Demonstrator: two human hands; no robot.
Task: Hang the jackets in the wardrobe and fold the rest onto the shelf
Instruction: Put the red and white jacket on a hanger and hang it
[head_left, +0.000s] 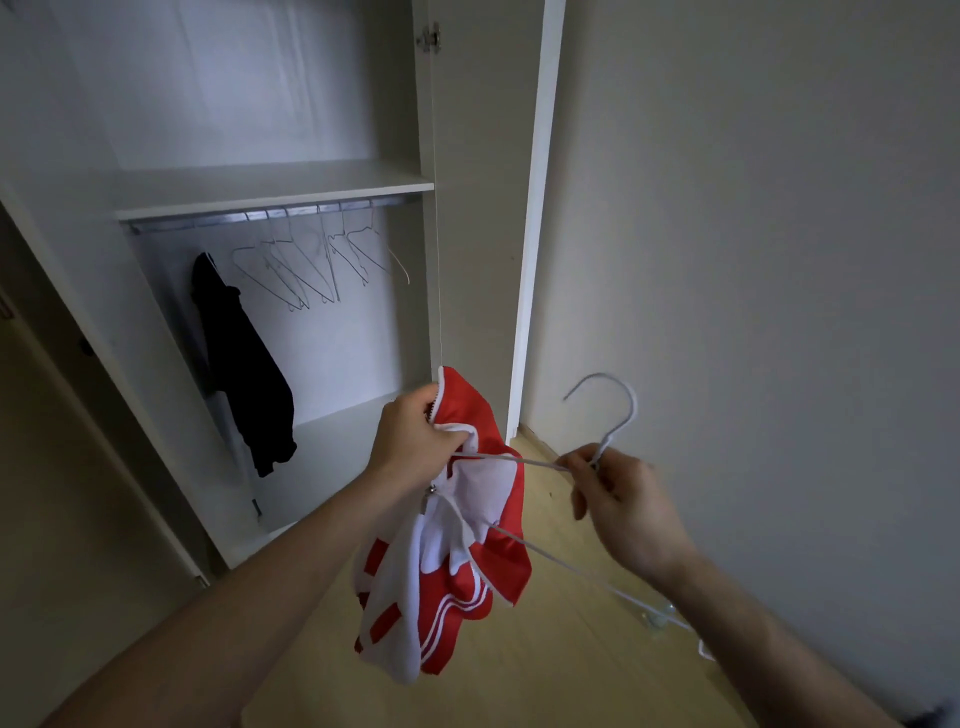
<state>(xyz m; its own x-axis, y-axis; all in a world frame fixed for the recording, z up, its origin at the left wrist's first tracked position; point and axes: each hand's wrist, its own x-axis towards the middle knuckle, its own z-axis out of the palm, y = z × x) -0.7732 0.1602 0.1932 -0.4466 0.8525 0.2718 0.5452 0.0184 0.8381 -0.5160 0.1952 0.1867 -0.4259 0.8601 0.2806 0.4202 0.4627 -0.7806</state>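
Open white wardrobe (270, 187) across the upper left: one black jacket (244, 358) hung on the rail, several bare wire hangers (311, 265) beside it, shelf above bare. At lower centre, red-and-white zip jacket (457, 530) bunched at the collar in left hand (415, 441). Right hand (623, 499) pinching white wire hanger (602, 441) at its neck, one arm threaded inside. Judged one hung, second half-mounted; folding not started.

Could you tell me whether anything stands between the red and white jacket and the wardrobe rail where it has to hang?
Nothing visible does. The wardrobe door stands open, and the rail has a free stretch between the black jacket and the empty hangers. The red and white jacket is only half threaded on its hanger.
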